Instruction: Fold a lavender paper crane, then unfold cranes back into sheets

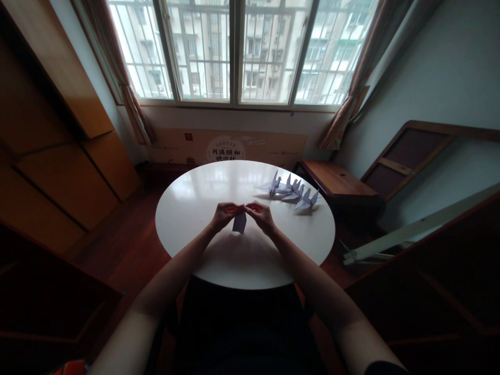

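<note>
A small piece of folded paper [239, 223], greyish in the shade, hangs between my hands above the middle of the white round table [195, 192]. My left hand [225, 214] pinches its upper edge from the left. From the other side, my right hand [261, 214] grips the top of the same paper, its fingertips meeting those of the left. The fingers cover the upper part of the paper, so its folds there are hidden. Several folded paper cranes [291, 188] stand in a cluster at the table's back right, apart from both hands.
Beyond the table is a barred window [234, 52] with curtains, and below it a printed cardboard panel [273, 143]. A low wooden stool or bench [339, 179] stands at the right. Wooden cabinets [66, 172] line the left wall.
</note>
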Demonstrator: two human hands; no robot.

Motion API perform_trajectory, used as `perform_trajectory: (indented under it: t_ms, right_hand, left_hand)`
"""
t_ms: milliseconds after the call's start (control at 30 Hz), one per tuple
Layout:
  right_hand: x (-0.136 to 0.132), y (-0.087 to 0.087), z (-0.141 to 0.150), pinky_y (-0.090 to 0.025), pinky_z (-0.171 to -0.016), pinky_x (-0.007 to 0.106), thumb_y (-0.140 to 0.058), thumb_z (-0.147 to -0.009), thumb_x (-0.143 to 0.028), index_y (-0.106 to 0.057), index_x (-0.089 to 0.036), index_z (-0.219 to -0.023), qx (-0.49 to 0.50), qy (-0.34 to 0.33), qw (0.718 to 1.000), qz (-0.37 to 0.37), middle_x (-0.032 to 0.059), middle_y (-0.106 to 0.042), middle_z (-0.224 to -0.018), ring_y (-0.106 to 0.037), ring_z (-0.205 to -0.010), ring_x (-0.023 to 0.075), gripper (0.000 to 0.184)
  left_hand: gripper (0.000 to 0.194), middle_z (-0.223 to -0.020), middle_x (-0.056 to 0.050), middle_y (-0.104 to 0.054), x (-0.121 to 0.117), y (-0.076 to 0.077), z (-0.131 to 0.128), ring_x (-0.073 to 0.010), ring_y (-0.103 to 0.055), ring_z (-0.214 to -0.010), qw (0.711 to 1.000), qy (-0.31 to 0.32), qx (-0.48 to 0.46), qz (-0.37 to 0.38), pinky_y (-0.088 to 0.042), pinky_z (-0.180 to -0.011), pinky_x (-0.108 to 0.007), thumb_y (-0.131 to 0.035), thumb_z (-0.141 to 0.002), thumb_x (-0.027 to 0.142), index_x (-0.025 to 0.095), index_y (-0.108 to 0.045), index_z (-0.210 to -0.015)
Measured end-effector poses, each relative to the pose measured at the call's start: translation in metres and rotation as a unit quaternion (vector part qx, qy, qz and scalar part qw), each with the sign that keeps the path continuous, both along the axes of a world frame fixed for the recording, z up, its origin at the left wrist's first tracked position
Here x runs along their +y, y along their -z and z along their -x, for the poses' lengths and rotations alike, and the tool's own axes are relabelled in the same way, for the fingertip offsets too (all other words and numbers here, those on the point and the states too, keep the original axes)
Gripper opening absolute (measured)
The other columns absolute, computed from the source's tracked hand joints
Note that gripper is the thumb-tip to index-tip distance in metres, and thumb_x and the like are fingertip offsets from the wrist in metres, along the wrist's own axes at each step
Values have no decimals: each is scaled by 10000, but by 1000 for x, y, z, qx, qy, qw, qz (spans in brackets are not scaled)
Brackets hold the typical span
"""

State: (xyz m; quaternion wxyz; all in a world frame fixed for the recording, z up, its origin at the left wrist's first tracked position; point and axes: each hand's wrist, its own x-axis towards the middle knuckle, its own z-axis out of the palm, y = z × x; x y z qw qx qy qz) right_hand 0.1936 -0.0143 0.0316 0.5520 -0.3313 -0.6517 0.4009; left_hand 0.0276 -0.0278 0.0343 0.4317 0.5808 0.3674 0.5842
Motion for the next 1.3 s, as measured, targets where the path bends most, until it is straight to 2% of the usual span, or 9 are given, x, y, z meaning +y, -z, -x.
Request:
perform_trajectory:
  t_ms: [167, 300, 400, 533, 667, 933, 1100, 1300]
  right_hand:
    - [0, 0, 1, -472, -603, 284, -739, -679, -504, -689, -176, -759, -3, -3, 1000, 6, 36, -646, -732, -573, -645, 147, 341]
    - [-3, -3, 3, -444, -542, 249, -754, -654, -505, -663, -193, -860, -6, -15, 1000, 18, -3, -595, -693, -533, -592, 118, 385]
    - [-2, -1, 4, -446, -534, 241, -764, -639, -503, -644, -201, -932, -25, -33, 999, 32, -5, -604, -713, -554, -604, 122, 438]
    - [2, 8, 6, -458, -540, 253, -759, -635, -525, -658, -174, -831, -69, -62, 994, 54, 19, -643, -699, -591, -617, 143, 414]
    - [4, 13, 6, -451, -557, 261, -707, -697, -531, -665, -160, -749, -83, -68, 994, 38, 26, -659, -679, -594, -603, 143, 377]
    - [6, 14, 8, -475, -598, 286, -703, -701, -525, -657, -157, -746, -52, -67, 996, 41, 40, -671, -694, -612, -622, 159, 373]
    - [4, 15, 9, -455, -572, 264, -723, -679, -525, -648, -142, -798, -59, -117, 988, 85, 29, -662, -679, -605, -601, 150, 408]
    - [3, 16, 8, -451, -608, 268, -736, -658, -523, -649, -121, -723, -71, -160, 978, 114, 24, -641, -653, -597, -621, 155, 416]
  left_hand:
    - [397, -801, -92, -744, 0, -1, -2, -233, -694, -767, 1000, -8, -11, 1, -567, -761, -392, -860, -536, 428, 128, -723, -757]
    - [391, -777, -86, -733, 0, -2, 0, -220, -690, -755, 999, -16, -28, 10, -555, -750, -371, -854, -559, 387, 125, -713, -813]
    - [445, -737, -46, -710, 2, -3, 5, -193, -680, -719, 998, -34, -50, 12, -540, -708, -326, -840, -579, 358, 140, -693, -939]
    - [567, -704, 1, -666, 4, -4, 9, -163, -664, -671, 996, -50, -69, 12, -520, -687, -294, -818, -607, 350, 161, -617, -1103]
    - [553, -706, 14, -642, 5, -4, 9, -147, -648, -650, 996, -40, -79, 11, -508, -659, -275, -811, -613, 355, 165, -594, -1086]
    - [543, -675, 23, -634, 7, -1, 8, -131, -625, -638, 993, -36, -114, 16, -482, -660, -265, -816, -599, 320, 165, -590, -1068]
    - [554, -676, 13, -655, 6, -3, 8, -135, -623, -635, 991, -41, -128, 17, -478, -663, -270, -831, -583, 311, 162, -593, -1060]
    - [557, -661, 11, -657, 4, -4, 7, -134, -610, -622, 988, -34, -148, 30, -466, -655, -268, -845, -576, 281, 162, -594, -1059]
